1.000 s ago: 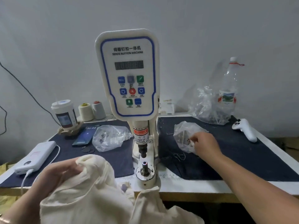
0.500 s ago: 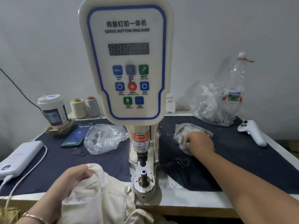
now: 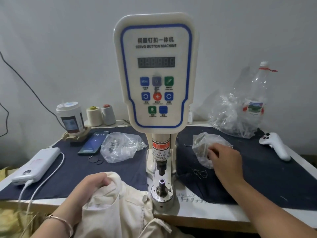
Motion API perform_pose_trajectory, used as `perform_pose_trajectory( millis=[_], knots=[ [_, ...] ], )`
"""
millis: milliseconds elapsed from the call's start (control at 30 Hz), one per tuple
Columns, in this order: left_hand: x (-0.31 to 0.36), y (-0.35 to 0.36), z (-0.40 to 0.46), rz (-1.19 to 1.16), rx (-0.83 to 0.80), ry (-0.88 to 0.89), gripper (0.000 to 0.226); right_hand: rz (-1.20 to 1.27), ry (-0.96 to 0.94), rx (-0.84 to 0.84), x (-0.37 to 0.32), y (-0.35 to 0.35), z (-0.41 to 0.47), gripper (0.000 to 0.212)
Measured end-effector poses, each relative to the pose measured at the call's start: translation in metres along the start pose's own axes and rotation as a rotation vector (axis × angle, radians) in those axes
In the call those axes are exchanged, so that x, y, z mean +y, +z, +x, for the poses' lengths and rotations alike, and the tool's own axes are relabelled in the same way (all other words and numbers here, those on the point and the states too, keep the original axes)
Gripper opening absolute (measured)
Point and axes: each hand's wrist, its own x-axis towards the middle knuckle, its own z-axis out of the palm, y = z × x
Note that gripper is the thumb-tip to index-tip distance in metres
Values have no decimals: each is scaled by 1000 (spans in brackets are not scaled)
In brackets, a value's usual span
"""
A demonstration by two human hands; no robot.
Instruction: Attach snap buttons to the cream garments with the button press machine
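Observation:
The cream button press machine (image 3: 156, 71) stands at the table's middle, its punch above a round metal die (image 3: 162, 189). My left hand (image 3: 93, 183) grips a bunched fold of the cream garment (image 3: 118, 208) at the front edge, left of the die. A silver snap button (image 3: 145, 198) shows on the garment beside the die. My right hand (image 3: 224, 160) reaches into a small clear bag of snap parts (image 3: 201, 145) to the right of the machine; its fingertips are curled inside the bag, and I cannot tell whether they hold a part.
Another clear bag of parts (image 3: 120, 146) lies left of the machine, with a phone (image 3: 94, 142), a power bank (image 3: 36, 164), a cup (image 3: 70, 117) and two thread cones (image 3: 101, 115). A large plastic bag (image 3: 229, 115), a bottle (image 3: 257, 93) and a white controller (image 3: 276, 146) sit at right.
My view has pulled back and shifted, so the machine now sits lower and smaller. My left hand keeps the garment near the die. My right hand stays at the bag, fingers working inside it.

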Motion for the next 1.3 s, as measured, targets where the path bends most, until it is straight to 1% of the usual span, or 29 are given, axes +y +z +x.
perform_pose_trajectory(
  millis=[67, 167, 233, 300, 400, 533, 633, 700, 800, 933, 967, 1067, 1100, 1300],
  knots=[
    [-1, 1, -6, -85, -113, 6, 27, 270, 55, 3, -16, -11, -14, 11],
    [-9, -9, -5, -108, -188, 5, 13, 729, 293, -158, -44, -18, -37, 17],
    [-10, -12, -1, -100, -196, 21, 11, 878, 442, -268, -62, -19, -48, 18],
    [-13, -14, 3, -85, -159, 29, 14, 929, 492, -370, -77, -21, -58, 17],
    [-16, -15, 4, -70, -141, 39, 19, 929, 471, -494, -92, -20, -67, 14],
    [-16, -15, 4, -64, -135, 26, 19, 929, 489, -546, -104, -18, -66, 11],
    [-20, -17, 9, -95, -73, 12, 33, 1025, 593, -586, -108, -17, -64, 13],
    [-21, -17, 11, -101, -69, 0, 41, 1132, 693, -619, -109, -17, -63, 16],
    [-20, -15, 9, -81, -47, -1, 42, 1260, 779, -673, -108, -16, -64, 32],
    [-18, -13, 7, -41, -26, -21, 41, 1324, 844, -702, -105, -17, -64, 32],
    [-18, -13, 6, -39, -23, -26, 39, 1325, 857, -704, -105, -17, -62, 30],
    [-17, -13, 6, -45, -7, -27, 37, 1320, 899, -700, -103, -17, -59, 12],
    [-17, -13, 6, -46, 1, -29, 36, 1311, 909, -701, -102, -18, -59, 11],
    [-17, -13, 3, -51, 28, -14, 45, 1292, 907, -666, -103, -20, -59, 16]
  ],
)
